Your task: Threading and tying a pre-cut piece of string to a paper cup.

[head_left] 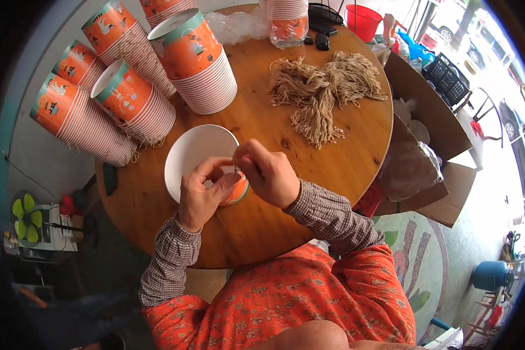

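Note:
A large paper bucket (193,149) lies tilted near the table's front, its white inside facing up and a strip of its orange and teal outside showing beneath my hands. My left hand (203,192) grips its near right rim, with thumb and fingers pinched together. Close against it, my right hand (268,172) is curled in a pinch over the same edge. Whatever the right fingertips hold is too small or hidden to make out. Farther right lies a spread bunch of beige strings (324,87).
Stacked orange buckets (207,76) stand behind the tilted one, with more stacks (134,105) at the left, strings hanging off some. A plastic-wrapped stack (289,23) and black keys (322,41) sit at the back. An open cardboard box (455,192) stands right of the round wooden table (262,233).

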Action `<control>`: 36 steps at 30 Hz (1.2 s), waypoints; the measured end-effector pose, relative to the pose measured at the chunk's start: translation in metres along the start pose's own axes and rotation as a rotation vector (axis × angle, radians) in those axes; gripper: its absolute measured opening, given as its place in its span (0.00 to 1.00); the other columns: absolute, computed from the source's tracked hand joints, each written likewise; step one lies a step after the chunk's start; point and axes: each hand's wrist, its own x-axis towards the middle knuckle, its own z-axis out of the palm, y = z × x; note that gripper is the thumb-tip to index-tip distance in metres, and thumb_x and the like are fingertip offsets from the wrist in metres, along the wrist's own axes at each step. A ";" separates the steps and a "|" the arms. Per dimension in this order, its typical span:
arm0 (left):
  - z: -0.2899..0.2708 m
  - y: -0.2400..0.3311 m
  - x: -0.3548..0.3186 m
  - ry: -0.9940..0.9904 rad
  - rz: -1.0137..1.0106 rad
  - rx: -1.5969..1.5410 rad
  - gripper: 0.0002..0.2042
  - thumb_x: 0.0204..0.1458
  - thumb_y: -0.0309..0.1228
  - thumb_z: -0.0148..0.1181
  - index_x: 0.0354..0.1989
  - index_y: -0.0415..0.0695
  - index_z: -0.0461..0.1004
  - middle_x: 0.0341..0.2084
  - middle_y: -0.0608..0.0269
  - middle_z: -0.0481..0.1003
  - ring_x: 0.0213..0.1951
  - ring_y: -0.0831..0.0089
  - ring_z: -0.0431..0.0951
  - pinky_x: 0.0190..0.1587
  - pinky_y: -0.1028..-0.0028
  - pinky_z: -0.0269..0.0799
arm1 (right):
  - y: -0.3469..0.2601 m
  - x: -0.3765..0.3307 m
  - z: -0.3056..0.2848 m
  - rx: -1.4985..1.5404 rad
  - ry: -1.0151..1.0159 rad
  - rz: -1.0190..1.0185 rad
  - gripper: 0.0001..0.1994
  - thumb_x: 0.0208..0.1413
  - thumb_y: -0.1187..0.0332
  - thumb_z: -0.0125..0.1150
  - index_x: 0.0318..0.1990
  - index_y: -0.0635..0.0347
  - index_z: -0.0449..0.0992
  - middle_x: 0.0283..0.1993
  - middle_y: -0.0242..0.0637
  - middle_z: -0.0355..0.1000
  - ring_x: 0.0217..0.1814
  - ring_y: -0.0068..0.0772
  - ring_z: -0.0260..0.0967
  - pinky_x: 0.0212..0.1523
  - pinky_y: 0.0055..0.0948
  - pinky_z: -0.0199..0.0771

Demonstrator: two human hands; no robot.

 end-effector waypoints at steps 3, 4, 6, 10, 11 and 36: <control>0.003 -0.007 -0.002 -0.006 -0.052 -0.151 0.07 0.52 0.25 0.63 0.38 0.38 0.75 0.18 0.66 0.73 0.21 0.82 0.70 0.28 0.78 0.68 | -0.006 0.000 -0.004 -0.042 -0.066 -0.011 0.04 0.60 0.71 0.53 0.39 0.61 0.68 0.24 0.44 0.72 0.25 0.45 0.73 0.26 0.34 0.73; 0.002 -0.004 -0.003 -0.033 -0.084 -0.145 0.06 0.52 0.24 0.62 0.37 0.39 0.75 0.20 0.67 0.74 0.22 0.82 0.70 0.28 0.78 0.68 | -0.007 -0.001 -0.005 -0.061 -0.100 0.007 0.04 0.60 0.71 0.53 0.39 0.61 0.68 0.25 0.44 0.72 0.25 0.46 0.73 0.27 0.34 0.73; 0.001 -0.002 -0.001 -0.065 -0.115 -0.139 0.05 0.51 0.23 0.62 0.36 0.39 0.75 0.22 0.67 0.74 0.23 0.81 0.70 0.28 0.78 0.68 | -0.005 -0.001 -0.007 -0.030 -0.092 -0.006 0.04 0.60 0.71 0.53 0.39 0.62 0.68 0.25 0.43 0.72 0.25 0.41 0.74 0.26 0.32 0.73; 0.003 0.007 0.001 -0.041 0.193 0.096 0.06 0.47 0.21 0.63 0.35 0.41 0.75 0.29 0.69 0.74 0.27 0.78 0.71 0.31 0.77 0.67 | -0.020 0.006 -0.021 0.270 -0.182 0.155 0.06 0.60 0.73 0.54 0.42 0.62 0.65 0.27 0.38 0.74 0.26 0.23 0.72 0.25 0.23 0.69; 0.004 0.011 0.001 -0.021 0.193 0.128 0.07 0.46 0.21 0.64 0.33 0.42 0.75 0.30 0.69 0.73 0.28 0.76 0.71 0.32 0.76 0.67 | -0.016 0.005 -0.020 0.269 -0.179 0.157 0.06 0.60 0.73 0.54 0.42 0.62 0.65 0.27 0.38 0.74 0.26 0.23 0.72 0.25 0.23 0.69; -0.014 0.019 -0.049 -0.163 0.224 0.377 0.07 0.44 0.20 0.63 0.28 0.42 0.70 0.26 0.62 0.74 0.34 0.61 0.76 0.43 0.62 0.71 | -0.057 0.027 -0.066 0.788 -0.231 0.390 0.06 0.58 0.75 0.54 0.42 0.60 0.66 0.20 0.23 0.61 0.17 0.12 0.53 0.17 0.15 0.52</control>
